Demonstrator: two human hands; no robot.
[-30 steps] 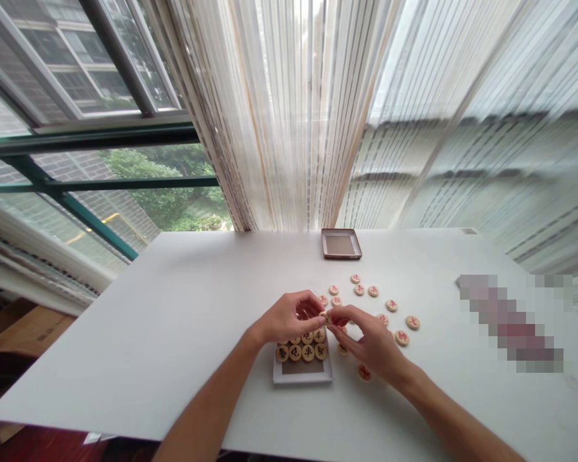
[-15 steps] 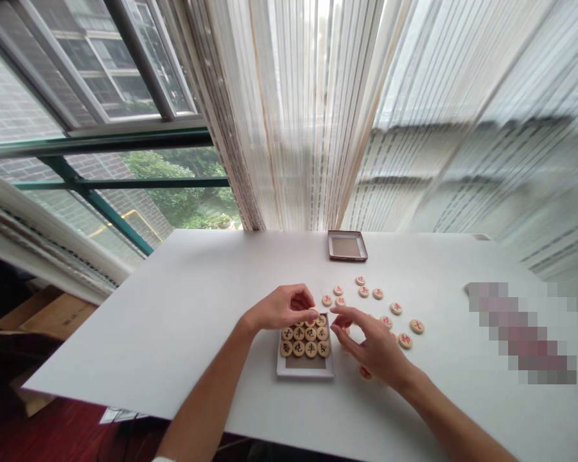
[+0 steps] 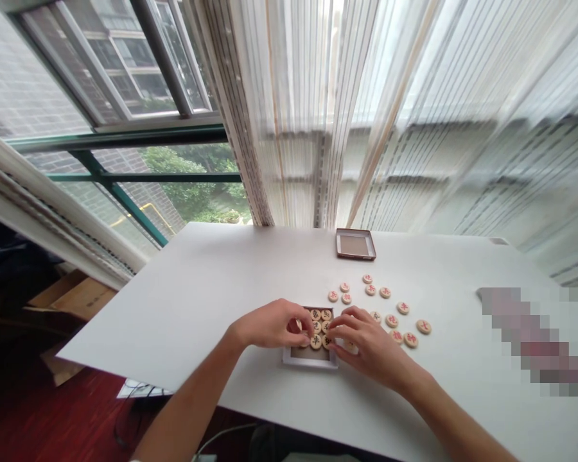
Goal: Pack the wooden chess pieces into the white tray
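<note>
A shallow white-edged box on the white table holds rows of round wooden xiangqi pieces with black characters. My left hand reaches over the box's left side, thumb and fingertips closed around a piece in the front row and partly covering it. At the box's right edge is my right hand, its fingers curved but apart, the tips touching the rightmost pieces. Several pieces with red characters lie loose to the right and behind, some partly hidden by my right hand.
A dark-rimmed box lid lies inner side up near the back of the white table. A pixelated long object rests at the right. Curtains hang behind, with a cardboard box below at left.
My left hand has moved from the back row of black pieces to the front-left of the box. My right hand has come in against the right edge. The view has shifted slightly.
</note>
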